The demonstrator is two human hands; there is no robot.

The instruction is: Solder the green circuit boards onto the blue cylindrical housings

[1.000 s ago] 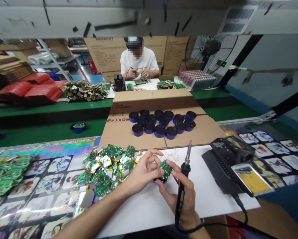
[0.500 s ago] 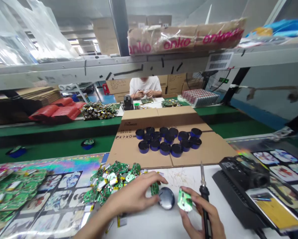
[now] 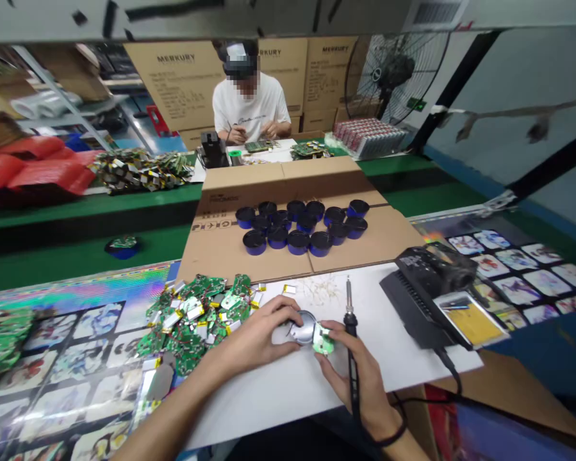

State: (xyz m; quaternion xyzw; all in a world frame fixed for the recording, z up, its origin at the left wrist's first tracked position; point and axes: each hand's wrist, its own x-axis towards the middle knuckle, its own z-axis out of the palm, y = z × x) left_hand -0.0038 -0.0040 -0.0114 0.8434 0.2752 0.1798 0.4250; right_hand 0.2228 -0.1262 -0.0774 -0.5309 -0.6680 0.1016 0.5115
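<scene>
My left hand (image 3: 256, 330) curls over a round shiny metal tin (image 3: 303, 328) and holds it on the white sheet (image 3: 288, 390). My right hand (image 3: 359, 378) grips a black-handled soldering iron (image 3: 351, 346), its tip pointing up and away. The same hand's fingers hold a small green circuit board (image 3: 323, 339) against the tin's right side. To the left of my left hand lies a heap of green circuit boards with small attached batteries (image 3: 196, 320). The tin's underside is hidden.
A black soldering station (image 3: 432, 272) stands right of the sheet. Several blue cans with black lids (image 3: 297, 230) stand on flattened cardboard (image 3: 273, 179). Beyond, a co-worker in a white shirt (image 3: 249, 105) works at a bench.
My hands have come together from their wider spacing half a second ago. The tin is now under my left hand, with the board against it. The view has tilted back down.
</scene>
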